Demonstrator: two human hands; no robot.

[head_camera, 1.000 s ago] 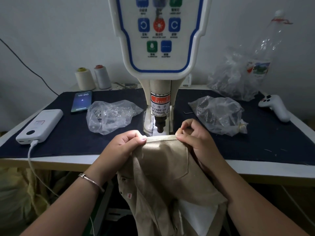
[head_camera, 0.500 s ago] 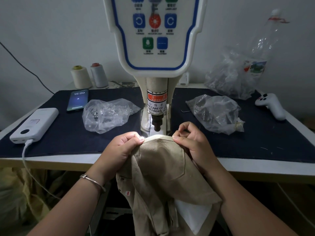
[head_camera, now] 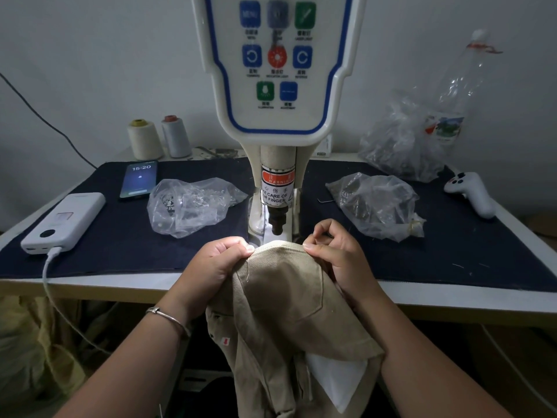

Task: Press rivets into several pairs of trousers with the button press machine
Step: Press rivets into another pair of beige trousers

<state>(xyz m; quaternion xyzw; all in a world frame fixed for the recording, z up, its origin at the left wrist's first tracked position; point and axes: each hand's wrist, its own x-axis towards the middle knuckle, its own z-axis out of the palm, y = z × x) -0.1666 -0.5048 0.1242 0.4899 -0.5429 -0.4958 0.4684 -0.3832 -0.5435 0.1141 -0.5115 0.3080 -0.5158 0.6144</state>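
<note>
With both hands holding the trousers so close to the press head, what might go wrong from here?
1. The left hand and right hand pinch the beige trousers just in front of the punch; a finger could get caught, as the warning label says.
2. The fabric edge bulges rather than lying flat, so a rivet might land off its spot.

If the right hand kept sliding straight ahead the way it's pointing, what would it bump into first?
Probably the base of the button press machine. The right hand, pinching the trousers at their top edge, points forward and a little left, toward the black punch. Depth is hard to judge, so it might pass just beside it.
</note>
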